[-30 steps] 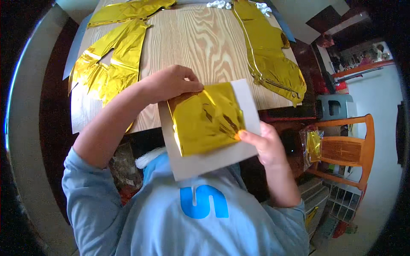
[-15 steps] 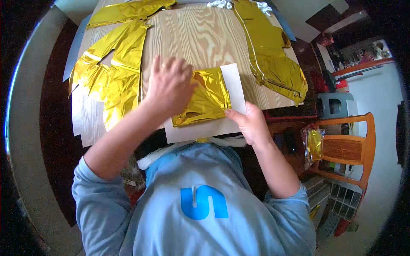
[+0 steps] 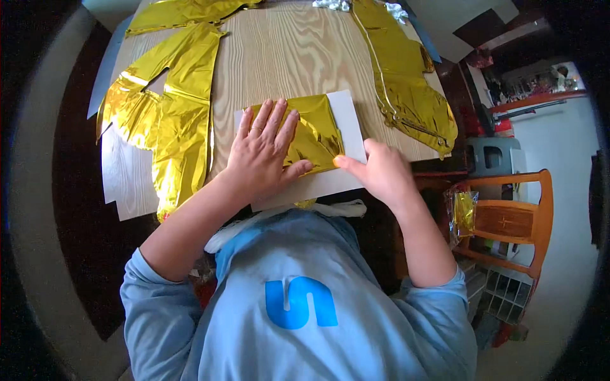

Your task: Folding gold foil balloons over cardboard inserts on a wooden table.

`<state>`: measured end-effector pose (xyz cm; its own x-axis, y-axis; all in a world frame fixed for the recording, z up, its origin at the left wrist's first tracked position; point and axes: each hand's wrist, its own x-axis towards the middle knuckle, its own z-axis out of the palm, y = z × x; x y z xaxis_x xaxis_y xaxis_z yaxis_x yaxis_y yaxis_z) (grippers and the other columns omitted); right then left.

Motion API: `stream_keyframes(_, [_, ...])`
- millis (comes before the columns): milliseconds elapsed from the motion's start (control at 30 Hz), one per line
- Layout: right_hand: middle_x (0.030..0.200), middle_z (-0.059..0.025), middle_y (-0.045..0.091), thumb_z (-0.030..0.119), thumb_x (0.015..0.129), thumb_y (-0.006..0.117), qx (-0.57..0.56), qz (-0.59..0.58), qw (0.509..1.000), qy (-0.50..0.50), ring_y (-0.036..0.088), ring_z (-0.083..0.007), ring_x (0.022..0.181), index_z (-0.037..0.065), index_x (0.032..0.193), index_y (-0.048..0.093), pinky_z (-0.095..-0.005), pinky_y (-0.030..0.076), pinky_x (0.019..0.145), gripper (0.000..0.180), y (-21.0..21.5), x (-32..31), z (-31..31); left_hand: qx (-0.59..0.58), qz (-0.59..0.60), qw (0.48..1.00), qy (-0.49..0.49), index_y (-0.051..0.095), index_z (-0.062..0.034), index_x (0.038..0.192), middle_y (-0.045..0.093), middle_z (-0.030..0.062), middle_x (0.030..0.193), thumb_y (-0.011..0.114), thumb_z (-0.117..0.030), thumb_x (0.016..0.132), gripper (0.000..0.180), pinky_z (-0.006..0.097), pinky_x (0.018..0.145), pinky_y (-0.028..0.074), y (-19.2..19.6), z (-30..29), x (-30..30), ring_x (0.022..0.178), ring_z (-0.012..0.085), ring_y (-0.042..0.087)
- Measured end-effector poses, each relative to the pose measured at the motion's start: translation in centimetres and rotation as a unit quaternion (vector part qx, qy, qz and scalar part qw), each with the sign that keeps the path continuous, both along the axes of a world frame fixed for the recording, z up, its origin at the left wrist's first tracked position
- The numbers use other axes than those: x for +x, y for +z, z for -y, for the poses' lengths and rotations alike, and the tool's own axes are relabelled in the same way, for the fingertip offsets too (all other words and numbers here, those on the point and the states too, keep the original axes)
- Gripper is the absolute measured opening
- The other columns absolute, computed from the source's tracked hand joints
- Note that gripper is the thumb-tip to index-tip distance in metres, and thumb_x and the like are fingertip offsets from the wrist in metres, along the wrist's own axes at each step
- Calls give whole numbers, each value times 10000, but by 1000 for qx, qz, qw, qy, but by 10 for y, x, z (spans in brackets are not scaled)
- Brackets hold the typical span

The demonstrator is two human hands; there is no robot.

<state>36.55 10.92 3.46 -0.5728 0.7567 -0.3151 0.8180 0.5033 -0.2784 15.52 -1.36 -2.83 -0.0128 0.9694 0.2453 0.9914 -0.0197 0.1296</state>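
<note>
The left hand (image 3: 264,152) lies flat, palm down, on a folded piece of gold foil (image 3: 311,130), its fingers stretched out and slightly spread – it grips nothing, only presses the foil against the white card (image 3: 349,111) underneath. The thumb points toward the right, along the near edge of the foil. The right hand (image 3: 378,171) sits just beside the foil's near right corner, its forefinger straight and its tip touching the foil's edge; the other fingers are curled in loosely, and I cannot tell whether they hold anything.

The foil rests on the white card, covering most of its left and middle part, with a bare strip of card showing on the right and along the near edge. The card itself lies on the wooden table (image 3: 286,57), close to the person's chest and overhanging the near edge a little.

To the left, well apart from the hands, a large flat gold foil balloon (image 3: 168,120) is spread over the table – crinkled and shiny. Another long gold foil shape (image 3: 406,82) lies along the right side of the table. Beyond the table on the right stands a wooden chair (image 3: 515,219) with a small packet of gold foil (image 3: 462,213) hanging at its side
</note>
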Motion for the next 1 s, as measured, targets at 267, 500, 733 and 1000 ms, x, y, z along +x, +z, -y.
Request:
stream_keyframes(267, [1388,-238,519,213,927,653,194,-345,892,216,472,-408,1300,-56,1336,529,-493,346,1111,506,-5,-59,21,30,-4,999,-11,417,-28,1481,343,233,1559,513,-616,901,830,568,1195,180,-15,1,-6,1470,397,284])
stream_keyframes(500, [1613,-243,231,569,1025,321,128,-188,952,203,187,-385,1510,-31,1546,247,-579,49,1210,799,-55,-87,22,0,15,1000,-18,345,-50,1526,329,223,1572,536,-502,897,797,563,1211,133,-9,1,-6,1487,401,250])
stream_keyframes(733, [1616,-216,245,521,1012,388,187,-168,948,192,202,-378,1504,-38,1522,304,-620,43,1198,761,-66,-63,0,-16,47,999,-14,299,21,1527,279,227,1598,500,-611,930,891,547,1216,112,-1,2,-4,1504,395,207])
stream_keyframes(1000, [1622,-206,232,459,978,494,202,-158,948,189,202,-383,1503,15,1551,261,-611,44,1201,762,-70,-65,1,-84,19,991,100,315,53,1498,323,271,1552,516,-534,952,827,565,1201,149,35,17,8,1479,418,246])
